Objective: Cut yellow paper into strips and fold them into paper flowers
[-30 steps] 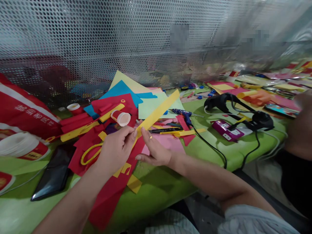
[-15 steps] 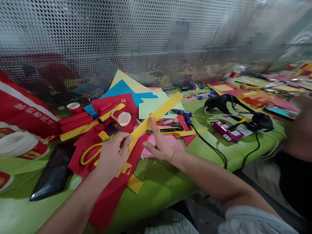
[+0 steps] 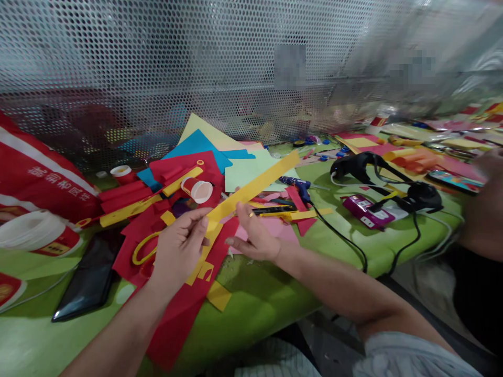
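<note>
Pinching a yellow strip point(image 3: 271, 176) between thumb and fingers, the left hand point(image 3: 178, 246) holds it aslant over red paper point(image 3: 173, 330); the right hand point(image 3: 256, 235) is spread, thumb apart, fingertips at the strip's lower edge. Beyond, a red-and-white cup point(image 3: 196, 189) lies tipped, its contents unclear. Nested cups point(image 3: 58, 238) sit at far left beside a red bag point(image 3: 51, 180) bearing white Chinese characters too blurred to read.
</note>
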A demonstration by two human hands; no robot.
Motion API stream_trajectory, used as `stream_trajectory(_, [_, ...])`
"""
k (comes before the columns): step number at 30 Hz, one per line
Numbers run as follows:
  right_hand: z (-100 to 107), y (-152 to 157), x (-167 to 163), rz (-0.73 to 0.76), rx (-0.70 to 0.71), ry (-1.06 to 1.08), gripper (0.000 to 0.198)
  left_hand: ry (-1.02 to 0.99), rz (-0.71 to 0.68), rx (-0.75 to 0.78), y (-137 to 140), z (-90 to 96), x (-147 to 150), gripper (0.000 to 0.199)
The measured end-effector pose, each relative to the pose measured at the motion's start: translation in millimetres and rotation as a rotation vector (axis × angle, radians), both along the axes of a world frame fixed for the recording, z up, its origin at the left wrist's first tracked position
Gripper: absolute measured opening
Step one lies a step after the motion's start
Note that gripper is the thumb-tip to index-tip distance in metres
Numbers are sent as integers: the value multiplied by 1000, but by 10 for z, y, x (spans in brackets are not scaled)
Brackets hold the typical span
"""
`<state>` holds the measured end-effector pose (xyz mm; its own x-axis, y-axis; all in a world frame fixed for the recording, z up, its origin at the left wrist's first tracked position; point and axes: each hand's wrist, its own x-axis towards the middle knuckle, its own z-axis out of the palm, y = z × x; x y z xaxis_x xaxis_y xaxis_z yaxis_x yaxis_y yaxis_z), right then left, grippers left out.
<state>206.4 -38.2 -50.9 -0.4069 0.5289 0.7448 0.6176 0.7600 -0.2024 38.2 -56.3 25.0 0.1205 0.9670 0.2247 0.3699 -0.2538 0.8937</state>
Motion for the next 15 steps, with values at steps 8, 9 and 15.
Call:
stream_trajectory(8, [56, -14, -28, 94, -73, -20, 79, 29, 0, 21, -20, -26, 34, 31])
stream_trajectory(9, [64, -18, -15, 74, -63, 14, 76, 29, 9, 24, -17, -31, 31, 32])
stream_trajectory(15, [167, -42, 87, -61, 59, 145, 63, 38, 35, 52, -2, -58, 26, 29])
